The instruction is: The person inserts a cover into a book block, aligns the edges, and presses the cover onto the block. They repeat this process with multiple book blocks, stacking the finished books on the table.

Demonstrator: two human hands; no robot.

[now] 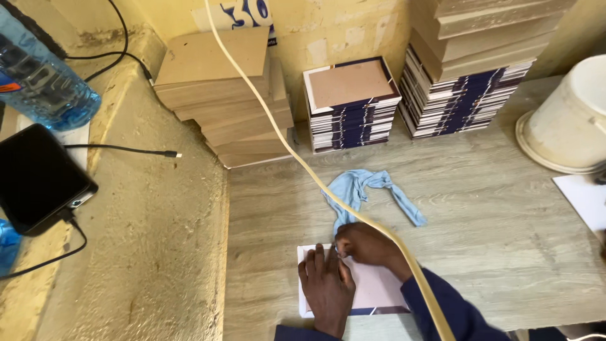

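Flat under both hands, a pale booklet lies on the wooden bench: the left hand presses it open-palmed with fingers spread, gripping nothing, while the right hand curls at its top edge, whether pinching anything I cannot tell. Thin and light, it looks bendy and best taken by an edge. Just beyond the right hand lies a soft blue cloth, with stacked books farther off.
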